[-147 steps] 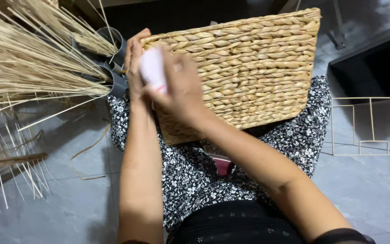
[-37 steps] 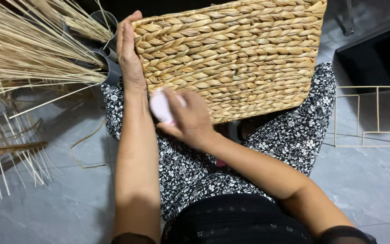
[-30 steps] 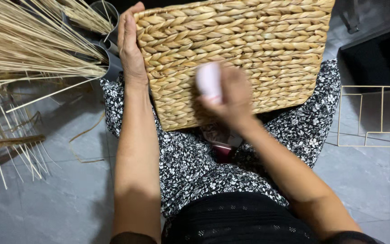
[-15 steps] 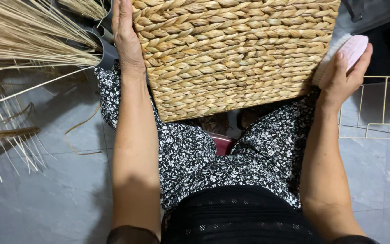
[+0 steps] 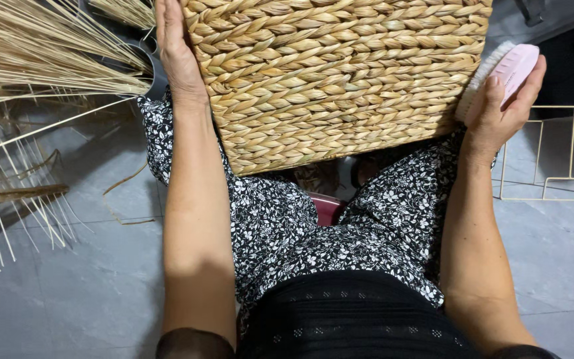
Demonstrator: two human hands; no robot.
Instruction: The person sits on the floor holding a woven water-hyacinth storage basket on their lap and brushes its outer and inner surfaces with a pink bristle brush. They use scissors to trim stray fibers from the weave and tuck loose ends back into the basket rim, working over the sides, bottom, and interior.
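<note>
A large woven straw basket (image 5: 340, 73) rests tilted on my lap, its braided side facing me. My left hand (image 5: 177, 50) lies flat against the basket's left edge and steadies it. My right hand (image 5: 503, 106) grips a pink scrubbing brush (image 5: 509, 66) with pale bristles, and the bristles press against the basket's lower right corner. My legs in black-and-white floral trousers (image 5: 393, 213) are under the basket.
Bundles of long dry straw stalks (image 5: 41, 60) fan out at the upper left, with loose stalks on the grey tiled floor (image 5: 88, 279). A cream wire frame (image 5: 559, 153) stands at the right beside a dark box. A small red object (image 5: 327, 206) shows between my knees.
My right hand has carried the brush from the basket's left front face across to its right edge. The left hand has stayed on the left edge; the basket fills more of the view.
</note>
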